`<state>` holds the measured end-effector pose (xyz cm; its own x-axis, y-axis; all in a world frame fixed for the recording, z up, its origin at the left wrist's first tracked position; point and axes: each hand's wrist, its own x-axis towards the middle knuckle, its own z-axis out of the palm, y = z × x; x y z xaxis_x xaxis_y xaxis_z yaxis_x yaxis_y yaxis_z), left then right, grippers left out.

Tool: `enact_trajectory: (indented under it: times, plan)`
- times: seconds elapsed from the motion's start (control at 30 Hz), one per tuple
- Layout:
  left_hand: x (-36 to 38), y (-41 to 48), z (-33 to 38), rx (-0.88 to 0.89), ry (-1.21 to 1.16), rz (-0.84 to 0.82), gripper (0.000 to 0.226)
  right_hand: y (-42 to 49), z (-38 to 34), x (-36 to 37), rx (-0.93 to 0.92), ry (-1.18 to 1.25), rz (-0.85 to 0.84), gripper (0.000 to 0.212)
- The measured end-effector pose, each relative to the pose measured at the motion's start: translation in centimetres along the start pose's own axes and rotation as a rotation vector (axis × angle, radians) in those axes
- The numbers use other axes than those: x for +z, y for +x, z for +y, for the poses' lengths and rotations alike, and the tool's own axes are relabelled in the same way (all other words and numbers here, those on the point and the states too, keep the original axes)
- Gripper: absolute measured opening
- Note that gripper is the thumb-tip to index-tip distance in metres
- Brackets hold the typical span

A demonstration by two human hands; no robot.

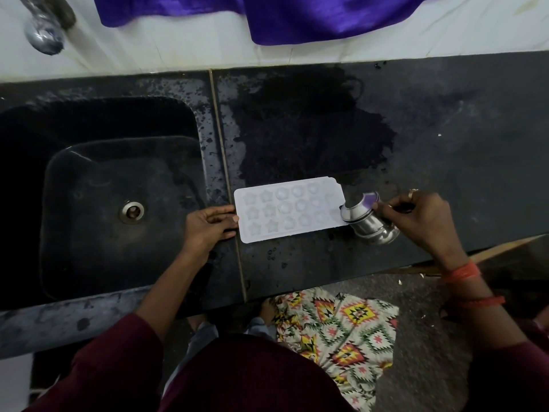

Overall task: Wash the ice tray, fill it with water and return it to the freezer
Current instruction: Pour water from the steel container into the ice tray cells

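Ice tray [289, 209] of white plastic lies flat on the wet black bench [445, 144], left hand [208, 227] touching one end with nearly straight fingers [227, 218], right hand [421, 218] gripping a tilted steel pot [368, 223] at the other.

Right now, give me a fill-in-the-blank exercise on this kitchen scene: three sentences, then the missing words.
The ice tray lies flat on the black ____. The left hand touches the tray's end nearest the ____. The right hand grips a steel pot, tilted toward the ____.
Missing words: counter; sink; tray.
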<state>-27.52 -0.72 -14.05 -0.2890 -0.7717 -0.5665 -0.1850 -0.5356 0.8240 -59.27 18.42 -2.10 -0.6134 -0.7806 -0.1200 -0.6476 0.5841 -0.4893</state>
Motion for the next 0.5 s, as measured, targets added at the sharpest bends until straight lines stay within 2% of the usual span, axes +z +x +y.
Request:
enact_trajectory:
  times: [0.5]
  plan:
    - [0.0, -0.1, 0.1, -0.001, -0.004, -0.002, 0.019, -0.4, -1.3, 0.2, -0.036, 0.006, -0.008, 0.021]
